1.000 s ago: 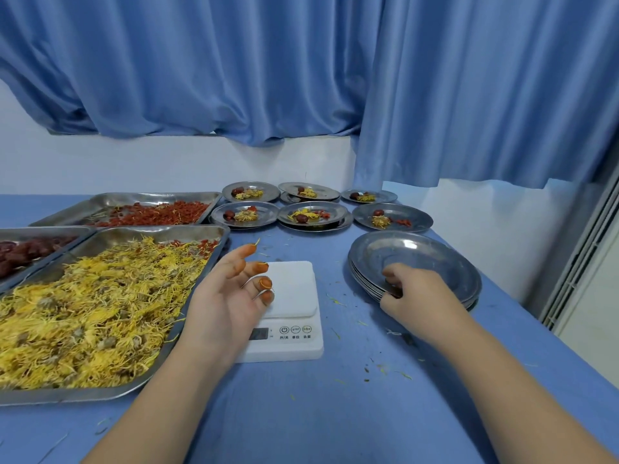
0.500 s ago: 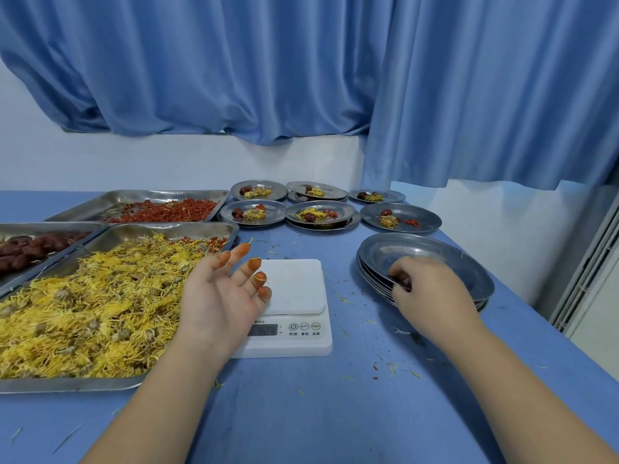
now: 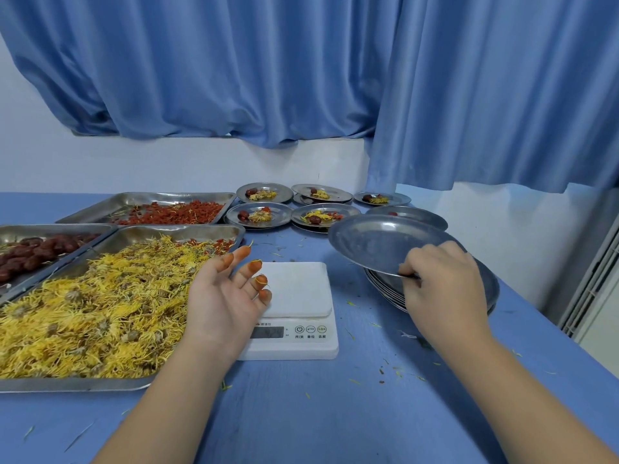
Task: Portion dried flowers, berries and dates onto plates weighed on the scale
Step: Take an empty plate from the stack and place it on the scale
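Right hand (image 3: pixel 443 289) pinches the near rim of one plate (image 3: pixel 375 244), held tilted above the stack (image 3: pixel 385 288) right of the scale (image 3: pixel 294 309). Left hand (image 3: pixel 222 303) hovers palm up at the scale's left edge, fingers (image 3: pixel 239 256) spread, tips stained orange. Flower tray (image 3: pixel 134 239) lies at left; filled plates (image 3: pixel 259 214) stand far on the desk (image 3: pixel 301 413).
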Motion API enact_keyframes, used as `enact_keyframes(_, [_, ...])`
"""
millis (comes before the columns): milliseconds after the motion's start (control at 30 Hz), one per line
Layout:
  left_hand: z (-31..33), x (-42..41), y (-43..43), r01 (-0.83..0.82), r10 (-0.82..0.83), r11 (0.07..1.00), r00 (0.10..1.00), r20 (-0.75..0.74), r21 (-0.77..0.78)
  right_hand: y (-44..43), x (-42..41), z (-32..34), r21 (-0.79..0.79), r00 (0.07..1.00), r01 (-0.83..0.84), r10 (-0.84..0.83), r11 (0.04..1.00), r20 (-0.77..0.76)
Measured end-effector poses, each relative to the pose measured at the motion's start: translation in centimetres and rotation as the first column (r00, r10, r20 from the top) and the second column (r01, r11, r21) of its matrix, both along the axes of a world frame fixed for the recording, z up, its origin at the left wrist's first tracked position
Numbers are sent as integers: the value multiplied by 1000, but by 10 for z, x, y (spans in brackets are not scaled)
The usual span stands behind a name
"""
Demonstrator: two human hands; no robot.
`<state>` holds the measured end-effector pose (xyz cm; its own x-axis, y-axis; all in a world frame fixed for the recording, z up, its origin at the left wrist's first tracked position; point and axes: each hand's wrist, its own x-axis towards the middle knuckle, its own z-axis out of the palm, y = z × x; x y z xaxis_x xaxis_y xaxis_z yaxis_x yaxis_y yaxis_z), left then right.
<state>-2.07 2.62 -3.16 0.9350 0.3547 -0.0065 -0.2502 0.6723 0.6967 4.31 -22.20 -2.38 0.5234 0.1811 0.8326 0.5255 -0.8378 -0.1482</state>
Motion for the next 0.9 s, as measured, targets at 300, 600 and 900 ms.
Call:
enact_keyframes(300, [4,-1,3,-321,320,947,947,40,16,35,-15,-19,-97,942,-309,319,946,102])
enact_keyframes(600, [5,-2,3,-367,363,925,930,57,98,53,-21,-30,-146,910,-413,415,899,-17])
enact_keyframes(900, [2,-2,6,-413,406,897,911,78,157,54,-28,-27,-175,881,-462,428,869,-201])
